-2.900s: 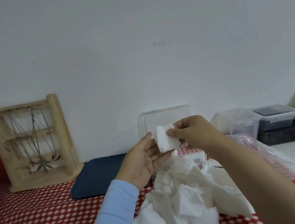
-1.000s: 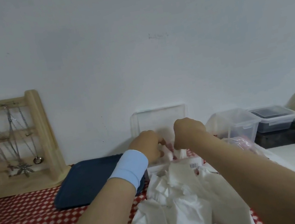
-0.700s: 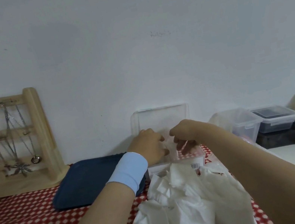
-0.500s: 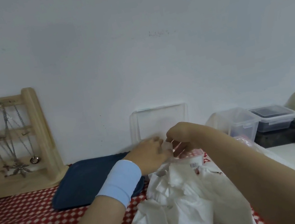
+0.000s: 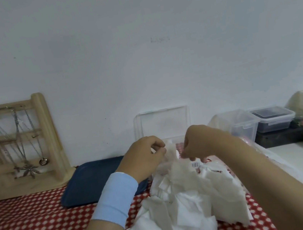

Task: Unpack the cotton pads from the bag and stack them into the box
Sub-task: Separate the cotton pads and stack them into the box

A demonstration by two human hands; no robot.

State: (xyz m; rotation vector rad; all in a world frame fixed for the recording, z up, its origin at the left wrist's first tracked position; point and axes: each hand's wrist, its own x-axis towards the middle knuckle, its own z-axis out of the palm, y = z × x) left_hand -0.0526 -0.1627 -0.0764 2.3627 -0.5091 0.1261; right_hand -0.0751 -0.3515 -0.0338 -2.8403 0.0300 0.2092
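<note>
- Both hands have come up out of the box (image 5: 162,127) since a second ago, and now hang just in front of it, above the far end of the heap.
- The left hand (image 5: 144,157), with a light-blue wristband (image 5: 115,198) on its wrist, has its fingers curled and pinches a single white cotton pad (image 5: 171,151) at the pad's left edge.
- That pad stands roughly upright between the two hands, above the near wall of the box.
- The right hand (image 5: 198,141) is curled with its fingertips pointing down at the top of the heap. Whether they pinch anything cannot be told from this angle.
- The box is clear plastic and stands at the far edge of the table (image 5: 25,228) by the wall, with its lid raised upright. The hands hide the inside.
- A loose heap of cotton pads (image 5: 184,204) lies on the red-and-white checked cloth, reaching from the box down to the table's near edge.
- A bit of crinkled clear plastic (image 5: 249,140) shows just past the right forearm.
- A dark blue tray (image 5: 91,183) lies flat just left of the box.
- A wooden stand (image 5: 48,141) hung with necklaces is at the far left corner of the table.
- Toward the far right, a clear tub (image 5: 238,126) sits beside a dark-filled tub (image 5: 272,117).
</note>
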